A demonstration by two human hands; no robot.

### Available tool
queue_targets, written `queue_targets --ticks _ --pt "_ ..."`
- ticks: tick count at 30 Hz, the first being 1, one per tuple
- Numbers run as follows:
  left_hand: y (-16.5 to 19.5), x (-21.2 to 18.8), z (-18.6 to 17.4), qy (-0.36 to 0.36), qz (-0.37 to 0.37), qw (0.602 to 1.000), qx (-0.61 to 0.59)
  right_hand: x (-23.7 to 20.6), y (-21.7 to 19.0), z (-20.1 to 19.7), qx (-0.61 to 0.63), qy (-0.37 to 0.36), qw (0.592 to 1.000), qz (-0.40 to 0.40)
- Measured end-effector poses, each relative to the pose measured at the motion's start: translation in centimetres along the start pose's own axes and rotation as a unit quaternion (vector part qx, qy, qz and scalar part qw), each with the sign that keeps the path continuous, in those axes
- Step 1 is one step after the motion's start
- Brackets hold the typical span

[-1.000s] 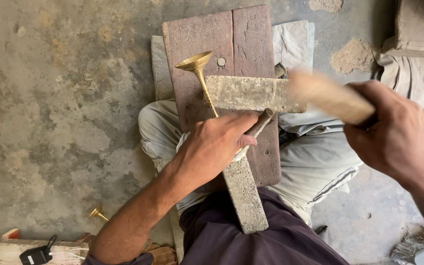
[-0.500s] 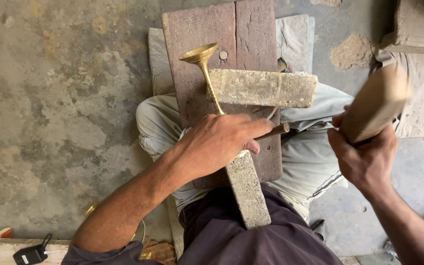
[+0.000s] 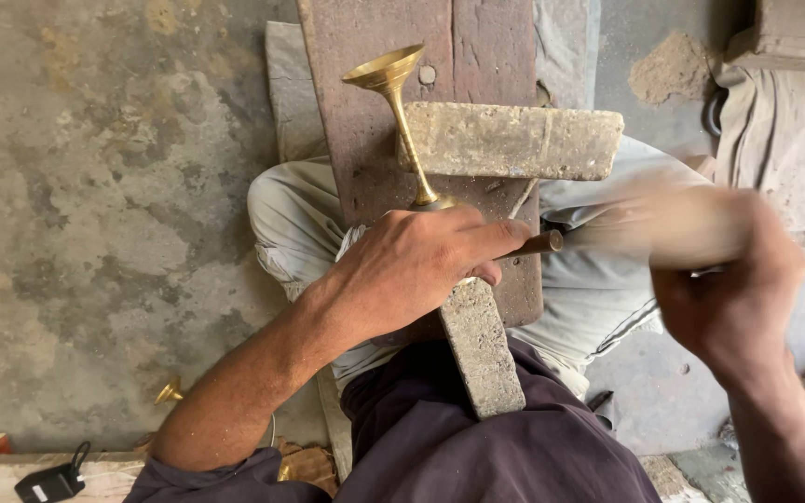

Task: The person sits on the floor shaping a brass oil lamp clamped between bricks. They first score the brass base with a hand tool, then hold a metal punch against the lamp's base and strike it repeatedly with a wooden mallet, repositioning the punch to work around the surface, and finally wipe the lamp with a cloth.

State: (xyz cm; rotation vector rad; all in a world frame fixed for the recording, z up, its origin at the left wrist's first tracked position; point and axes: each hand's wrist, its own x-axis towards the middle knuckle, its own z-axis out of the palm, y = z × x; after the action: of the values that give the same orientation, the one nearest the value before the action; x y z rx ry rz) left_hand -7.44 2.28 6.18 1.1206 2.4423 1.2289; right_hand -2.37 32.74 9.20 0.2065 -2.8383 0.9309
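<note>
On stained concrete floor [image 3: 95, 233], worn wooden board [image 3: 477, 56], stone block [image 3: 514, 140]

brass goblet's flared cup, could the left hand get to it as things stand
Probably yes. The left hand already grips low on the brass goblet, and its flared cup stands bare above the red board with nothing across it. Only the stone block lies beside the stem.

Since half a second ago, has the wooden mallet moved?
Yes. The wooden mallet in the right hand swung down and left, toward the stone block.
</note>
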Motion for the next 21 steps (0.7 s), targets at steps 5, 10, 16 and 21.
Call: queue_targets --ticks 5,10,16,21 --pt "-0.7 -1.4 0.8 0.019 0.012 0.999 -0.028 0.7 -2.2 -0.1 0.093 0.018 0.992 0.08" --pt "-1.1 -2.2 0.6 0.054 0.019 0.997 -0.042 2.2 -4.2 -0.9 -0.177 0.006 0.981 -0.076" --pt "-1.1 -3.3 -0.2 0.083 0.018 0.995 -0.044 2.8 -5.9 -1.2 -0.179 -0.034 0.982 -0.043" --pt "-1.6 -3.9 0.4 0.106 0.008 0.991 -0.087 3.4 -7.6 -2.1 -0.243 -0.09 0.964 -0.053"
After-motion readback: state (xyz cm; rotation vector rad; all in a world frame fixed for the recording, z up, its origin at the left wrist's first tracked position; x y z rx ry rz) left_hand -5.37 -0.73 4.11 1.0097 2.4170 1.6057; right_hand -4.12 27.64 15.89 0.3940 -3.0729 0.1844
